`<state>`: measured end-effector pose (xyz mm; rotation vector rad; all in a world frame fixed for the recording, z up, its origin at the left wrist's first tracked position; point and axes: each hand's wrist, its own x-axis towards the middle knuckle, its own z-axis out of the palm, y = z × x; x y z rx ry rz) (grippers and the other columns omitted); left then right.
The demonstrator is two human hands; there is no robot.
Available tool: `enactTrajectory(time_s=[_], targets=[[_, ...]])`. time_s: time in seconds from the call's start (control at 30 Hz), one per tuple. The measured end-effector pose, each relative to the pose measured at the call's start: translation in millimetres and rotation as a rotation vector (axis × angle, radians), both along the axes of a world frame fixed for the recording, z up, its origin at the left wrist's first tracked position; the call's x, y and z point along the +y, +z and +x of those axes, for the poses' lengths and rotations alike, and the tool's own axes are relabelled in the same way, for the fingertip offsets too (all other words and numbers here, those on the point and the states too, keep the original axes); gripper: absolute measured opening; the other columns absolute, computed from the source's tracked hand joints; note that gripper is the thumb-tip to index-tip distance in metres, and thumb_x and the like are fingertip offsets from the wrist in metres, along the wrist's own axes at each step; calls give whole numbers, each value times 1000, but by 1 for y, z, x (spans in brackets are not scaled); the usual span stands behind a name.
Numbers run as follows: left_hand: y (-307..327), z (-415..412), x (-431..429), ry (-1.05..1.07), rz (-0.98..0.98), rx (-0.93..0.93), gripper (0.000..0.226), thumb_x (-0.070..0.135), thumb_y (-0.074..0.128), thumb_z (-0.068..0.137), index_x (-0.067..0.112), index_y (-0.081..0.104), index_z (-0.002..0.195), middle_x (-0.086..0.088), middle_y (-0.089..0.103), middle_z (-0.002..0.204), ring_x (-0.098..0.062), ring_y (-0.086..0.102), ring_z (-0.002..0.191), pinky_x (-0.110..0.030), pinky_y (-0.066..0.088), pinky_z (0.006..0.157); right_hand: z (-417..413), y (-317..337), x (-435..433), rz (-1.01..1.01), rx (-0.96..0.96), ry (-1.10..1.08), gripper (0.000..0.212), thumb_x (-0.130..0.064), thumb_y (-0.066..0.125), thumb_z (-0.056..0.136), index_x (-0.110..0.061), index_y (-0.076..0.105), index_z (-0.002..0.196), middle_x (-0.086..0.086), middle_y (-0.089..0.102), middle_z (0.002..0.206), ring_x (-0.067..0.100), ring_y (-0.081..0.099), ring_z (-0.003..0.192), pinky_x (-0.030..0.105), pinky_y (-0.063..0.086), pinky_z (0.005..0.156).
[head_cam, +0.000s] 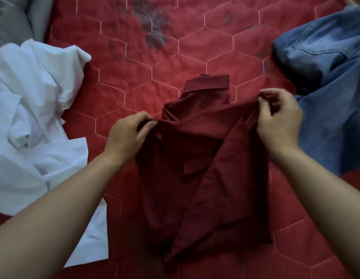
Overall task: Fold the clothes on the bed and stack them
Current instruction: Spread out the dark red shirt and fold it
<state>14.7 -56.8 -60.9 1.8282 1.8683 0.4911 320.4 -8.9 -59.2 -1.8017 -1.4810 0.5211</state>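
Note:
A dark maroon shirt point(203, 170) lies in the middle of the red quilted bed point(147, 69), partly folded, its collar pointing away from me. My left hand point(127, 135) pinches the shirt's left edge near the shoulder. My right hand point(279, 119) pinches the cloth at the right side and holds it a little above the bed. The fabric stretches between both hands in a raised fold.
A crumpled white garment point(34, 109) lies in a heap at the left. A blue denim garment point(326, 77) lies bunched at the right. Grey cloth point(16, 19) fills the far left corner.

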Motion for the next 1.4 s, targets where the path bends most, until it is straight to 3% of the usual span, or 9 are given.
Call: enactTrajectory(time_s=[0.07,0.23,0.43,0.53,0.63,0.8,1.0,1.23,1.4], targets=[[4,-1,19,62,32,10,20,38,55,90,19,63,90,6,64,77,-18,61,73,-28,38,63,11,4,21,-9,-30,-60,17,-18,54,87,-12,63,99,4,65,96,12,58,83,14,41,76],[3,14,50,238,-50,224,39,40,56,88,23,53,124,-8,47,126,-30,44,116,-47,40,89,11,-4,44,-233,-190,7,41,-30,58,90,-4,52,121,18,51,121,26,50,109,22,33,92],[-6,62,-20,-67,-112,87,31,42,63,81,25,61,108,0,55,109,-23,55,101,-41,47,82,6,-11,-30,-221,-168,196,44,-24,68,83,-6,53,120,16,46,121,23,44,115,17,27,100],[-17,75,-45,-32,-241,99,45,48,64,79,26,56,117,3,56,110,-19,55,102,-39,48,82,11,-16,-70,-286,-175,162,49,-22,72,79,-6,53,122,16,44,123,27,44,118,30,32,106],[-21,75,-43,10,-269,45,35,36,65,81,28,58,114,5,62,100,-18,60,95,-35,48,79,14,-20,-96,-332,-185,131,53,-19,75,76,-2,53,122,18,43,124,30,44,118,35,33,107],[4,81,3,-53,-74,55,13,22,62,84,28,66,95,5,62,95,-20,61,86,-33,49,71,22,-20,-114,-384,-104,92,55,-19,73,79,-5,50,127,13,42,125,24,46,117,33,35,106],[27,114,79,-72,82,148,30,11,62,82,20,61,110,-4,54,114,-27,53,102,-37,46,84,54,-24,-128,-378,-121,63,40,-20,60,89,-4,52,124,11,50,120,23,51,111,29,38,99],[2,177,-45,-355,-157,-1,24,27,61,83,24,61,106,0,54,109,-23,55,99,-41,47,81,77,-42,-178,-436,-372,204,49,-36,38,92,-18,44,137,2,34,148,20,32,135,42,30,103],[-19,191,-110,-286,-214,-2,38,49,63,79,30,60,112,5,52,114,-17,52,101,-34,45,82,90,-54,-201,-463,-469,250,52,-38,31,92,-28,32,143,0,23,154,12,13,141,40,16,110]])
